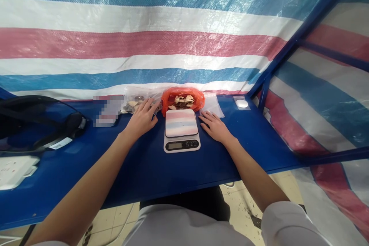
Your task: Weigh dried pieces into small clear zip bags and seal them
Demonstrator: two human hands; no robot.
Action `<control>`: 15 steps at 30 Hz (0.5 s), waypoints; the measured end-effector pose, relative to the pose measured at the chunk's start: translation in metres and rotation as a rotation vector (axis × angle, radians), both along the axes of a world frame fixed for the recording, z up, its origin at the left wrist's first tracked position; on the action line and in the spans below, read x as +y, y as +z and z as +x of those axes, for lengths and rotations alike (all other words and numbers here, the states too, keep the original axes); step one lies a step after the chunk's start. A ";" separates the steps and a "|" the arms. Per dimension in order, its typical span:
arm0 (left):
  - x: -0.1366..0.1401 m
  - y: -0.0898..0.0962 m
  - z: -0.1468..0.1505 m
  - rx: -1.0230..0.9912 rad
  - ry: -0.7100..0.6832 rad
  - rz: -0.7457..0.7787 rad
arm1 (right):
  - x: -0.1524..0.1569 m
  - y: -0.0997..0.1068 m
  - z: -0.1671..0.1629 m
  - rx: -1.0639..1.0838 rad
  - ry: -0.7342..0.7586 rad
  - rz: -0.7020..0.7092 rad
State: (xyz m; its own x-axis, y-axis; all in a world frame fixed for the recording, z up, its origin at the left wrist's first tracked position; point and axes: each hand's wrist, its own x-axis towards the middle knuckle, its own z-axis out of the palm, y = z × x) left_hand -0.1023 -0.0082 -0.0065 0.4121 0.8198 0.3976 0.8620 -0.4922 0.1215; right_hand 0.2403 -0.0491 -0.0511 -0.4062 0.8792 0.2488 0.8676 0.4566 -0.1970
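Note:
A white digital kitchen scale (pixel 182 123) lies on the blue table between my hands, its small display facing me and nothing on its shiny plate. My left hand (pixel 142 118) rests with fingers spread at the near edge of a clear plastic bag (pixel 131 104) holding brown and pale dried pieces. To the right of the scale, my right hand (pixel 215 125) lies flat, fingertips by an empty-looking clear zip bag (pixel 215 104). Just behind the scale stands an opened red plastic bag (pixel 167 100) with dried pale and dark slices (pixel 184 102) inside, perhaps mushrooms.
A small clear packet with a white round object (pixel 242 103) sits at the right rear. Leftward are a blurred-out packet (pixel 108 111), a black headset-like object (pixel 73 123) and a white power strip (pixel 17 171). Striped sheeting (pixel 138 42) hangs behind; a blue metal frame (pixel 266 80) rises on the right.

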 end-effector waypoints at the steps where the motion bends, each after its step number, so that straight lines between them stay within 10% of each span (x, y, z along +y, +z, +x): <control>1: 0.003 -0.001 0.000 0.006 0.004 -0.018 | 0.000 0.000 0.000 0.002 0.001 0.000; 15: 0.019 -0.007 -0.003 -0.155 0.048 0.017 | 0.000 0.003 0.000 0.009 0.006 -0.029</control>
State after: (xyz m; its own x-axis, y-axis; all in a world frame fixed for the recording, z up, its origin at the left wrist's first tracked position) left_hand -0.1049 0.0111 -0.0133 0.3053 0.8298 0.4672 0.8559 -0.4542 0.2474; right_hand 0.2401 -0.0493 -0.0479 -0.4093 0.8837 0.2270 0.8629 0.4558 -0.2183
